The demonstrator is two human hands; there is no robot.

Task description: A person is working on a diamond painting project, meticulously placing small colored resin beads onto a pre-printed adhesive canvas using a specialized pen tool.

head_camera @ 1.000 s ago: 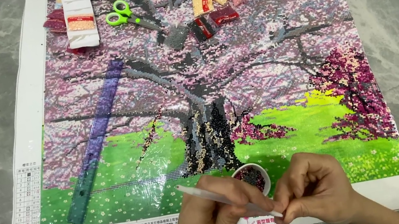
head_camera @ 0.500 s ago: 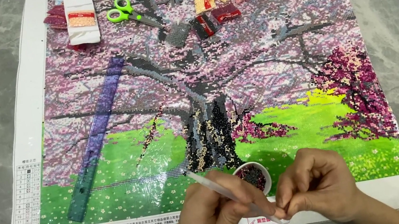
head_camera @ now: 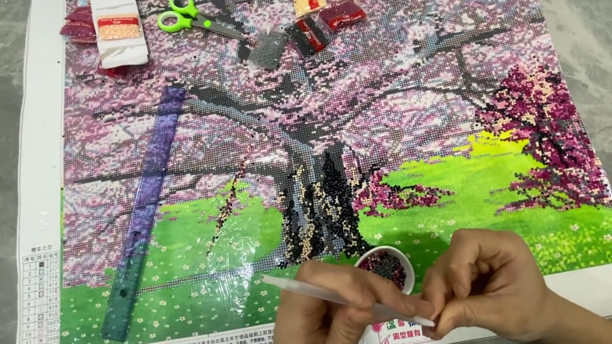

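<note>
- The slim white plastic applicator pen (head_camera: 342, 299) lies slantwise across both hands at the near edge of the canvas, its pointed end up and to the left, its other end pinched at the right.
- The left hand (head_camera: 323, 333) is curled snugly round the pen's middle; the right hand (head_camera: 488, 290) has its fingertips closed narrowly on the pen's end. What they press there is too small to tell. A slip of either grip could flick the pen sideways.
- The small round white dish of dark beads (head_camera: 385, 268) sits just behind the knuckles, nearly touching them; a nudge could tip it and scatter beads over the canvas.
- The large bead-mosaic canvas of a pink blossom tree on green grass (head_camera: 297, 116) has a crinkled clear film (head_camera: 240, 244) over part of it; spilled beads could stick on any exposed adhesive.
- The long translucent purple ruler (head_camera: 145, 214), green-handled scissors (head_camera: 196, 19) and small bead packets (head_camera: 325, 5) lie well apart, out of harm's way.
</note>
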